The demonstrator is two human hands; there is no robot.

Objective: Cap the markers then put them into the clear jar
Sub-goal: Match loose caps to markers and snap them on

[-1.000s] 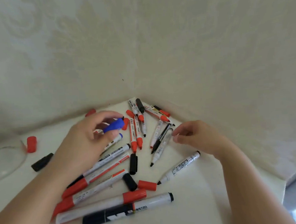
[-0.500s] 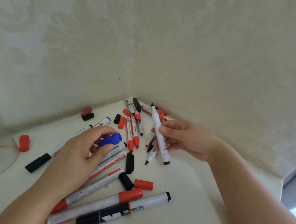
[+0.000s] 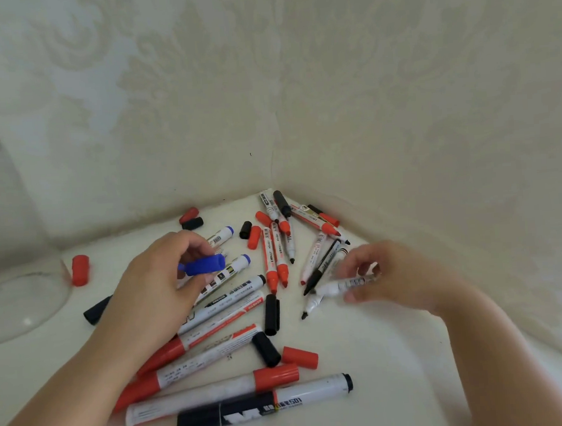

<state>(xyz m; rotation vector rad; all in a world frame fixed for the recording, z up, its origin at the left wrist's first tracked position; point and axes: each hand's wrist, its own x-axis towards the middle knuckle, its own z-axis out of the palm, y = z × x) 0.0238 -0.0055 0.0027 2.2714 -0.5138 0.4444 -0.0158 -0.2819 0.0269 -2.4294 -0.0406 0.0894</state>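
Clear glass jar (image 3: 21, 294), glossy plastic blue cap (image 3: 207, 265), smooth white tabletop (image 3: 364, 356), matt embossed wallpaper (image 3: 397, 90).

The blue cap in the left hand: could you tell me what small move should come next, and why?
Probably press the blue cap, pinched in the left hand, onto a blue-tipped marker lying uncapped just beside it. The right hand holds a white marker whose tip colour is too blurred to tell.

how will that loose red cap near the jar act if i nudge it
The red cap looks like a small hollow plastic cylinder, so probably light and rigid. It seems to lie on its side on the table, so a nudge may roll it toward the clear jar.
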